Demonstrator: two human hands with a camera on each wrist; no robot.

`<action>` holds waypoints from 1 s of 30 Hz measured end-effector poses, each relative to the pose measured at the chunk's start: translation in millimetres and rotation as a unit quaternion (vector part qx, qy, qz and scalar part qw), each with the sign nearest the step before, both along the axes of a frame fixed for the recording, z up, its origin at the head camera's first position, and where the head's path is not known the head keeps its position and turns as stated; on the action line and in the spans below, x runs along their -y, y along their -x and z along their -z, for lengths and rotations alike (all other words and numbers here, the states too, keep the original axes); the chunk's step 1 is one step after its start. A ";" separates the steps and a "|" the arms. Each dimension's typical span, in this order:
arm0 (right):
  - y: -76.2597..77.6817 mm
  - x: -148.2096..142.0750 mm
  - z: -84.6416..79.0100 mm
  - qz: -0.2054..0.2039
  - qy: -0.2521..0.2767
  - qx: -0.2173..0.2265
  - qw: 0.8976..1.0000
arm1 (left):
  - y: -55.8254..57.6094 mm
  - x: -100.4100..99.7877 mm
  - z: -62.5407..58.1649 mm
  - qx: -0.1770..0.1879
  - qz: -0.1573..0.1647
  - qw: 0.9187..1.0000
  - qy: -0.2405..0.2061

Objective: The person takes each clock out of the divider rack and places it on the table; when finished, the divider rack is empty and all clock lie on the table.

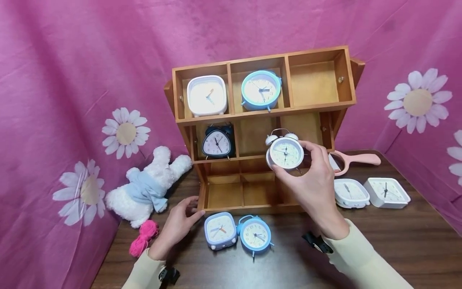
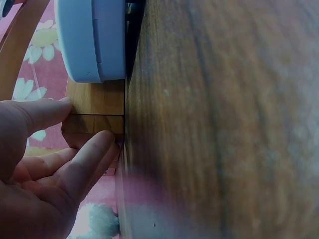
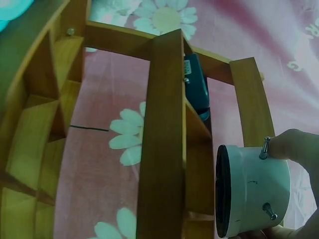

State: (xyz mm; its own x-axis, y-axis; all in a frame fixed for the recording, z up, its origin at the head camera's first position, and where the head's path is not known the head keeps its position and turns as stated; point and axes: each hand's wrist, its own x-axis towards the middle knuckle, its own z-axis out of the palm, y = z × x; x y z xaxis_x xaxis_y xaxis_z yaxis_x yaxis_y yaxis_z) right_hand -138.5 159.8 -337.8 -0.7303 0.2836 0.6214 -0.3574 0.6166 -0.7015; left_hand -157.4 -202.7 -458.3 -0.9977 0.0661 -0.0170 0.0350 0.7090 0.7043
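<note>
High in front of the wooden shelf's (image 1: 317, 106) middle tier, towards its right end, my right grip (image 1: 314, 178) had the white twin-bell clock (image 1: 286, 153) held firm, bells up, well off the counter (image 1: 404, 237)! Down low, my left grip (image 1: 179, 222) pinched the shelf's bottom left corner, thumb one side, fingers the other. Traffic there: a lavender clock (image 1: 221, 230) stood just beside it, a blue twin-bell clock (image 1: 255, 236) next along, both between the shelf and the counter's near edge. A dark clock (image 1: 217, 143) filled the middle tier's left compartment. By the counter's left edge, a plush toy (image 1: 144, 192) lay near pink yarn (image 1: 143, 237); towards the right edge sat a rounded white clock (image 1: 351, 193) and a square white clock (image 1: 386, 192), a pink handle (image 1: 362, 159) behind.
</note>
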 end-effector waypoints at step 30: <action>-48.5 -36.4 52.6 0.020 -0.054 0.096 0.994 | -1.4 0.5 -0.3 0.004 -0.002 1.000 -0.001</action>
